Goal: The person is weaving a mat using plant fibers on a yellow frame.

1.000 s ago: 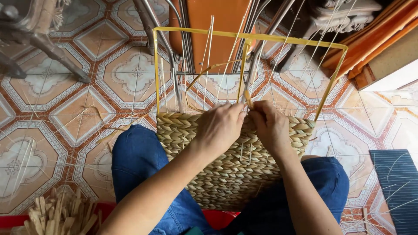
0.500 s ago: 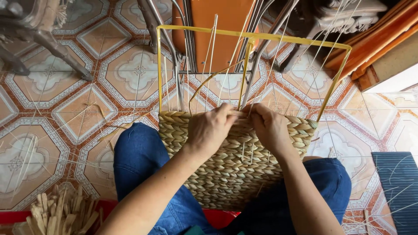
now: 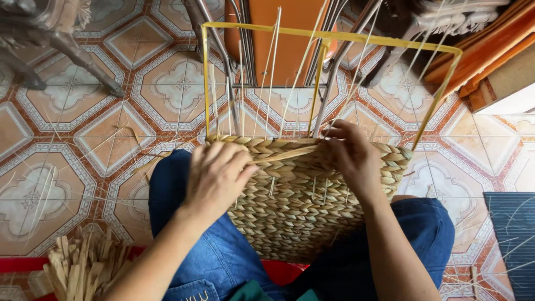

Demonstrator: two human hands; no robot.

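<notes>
Half-woven basket (image 3: 304, 195) rests on the person's lap, between blue-jeaned knees (image 3: 184, 223), top edge facing away from the body. A yellow wire frame (image 3: 334, 37) rises from the woven part, with thin pale upright stakes (image 3: 271, 72) standing inside it.

Left hand (image 3: 214, 178): curled over the rim at the left, fingers bent, pinching the flat straw strand (image 3: 284, 154) that runs across the top row. Right hand (image 3: 354, 156): closed around the rim near the middle upright, fingertips tucked behind the weave; exactly what it pinches is hidden, probably the same strand's far end.

Handling, my read:
- Light. Dried plaited fibre on thin wire.
- Woven wall is semi-stiff, gives under a squeeze but springs back.
- Loose strand is soft, flat, bends easily, likely to fray or snap if kinked sharply.
- Stakes are thin and whippy; don't grab there.
- Dry, rough texture, so not slippery.
- Best hold: the finished braided rim or woven body, both sides, as the hands are now. Frame corners would also take load.

Bundle of cut straw pieces (image 3: 83, 267) lies at lower left, on the patterned tiled floor (image 3: 83, 139).
</notes>
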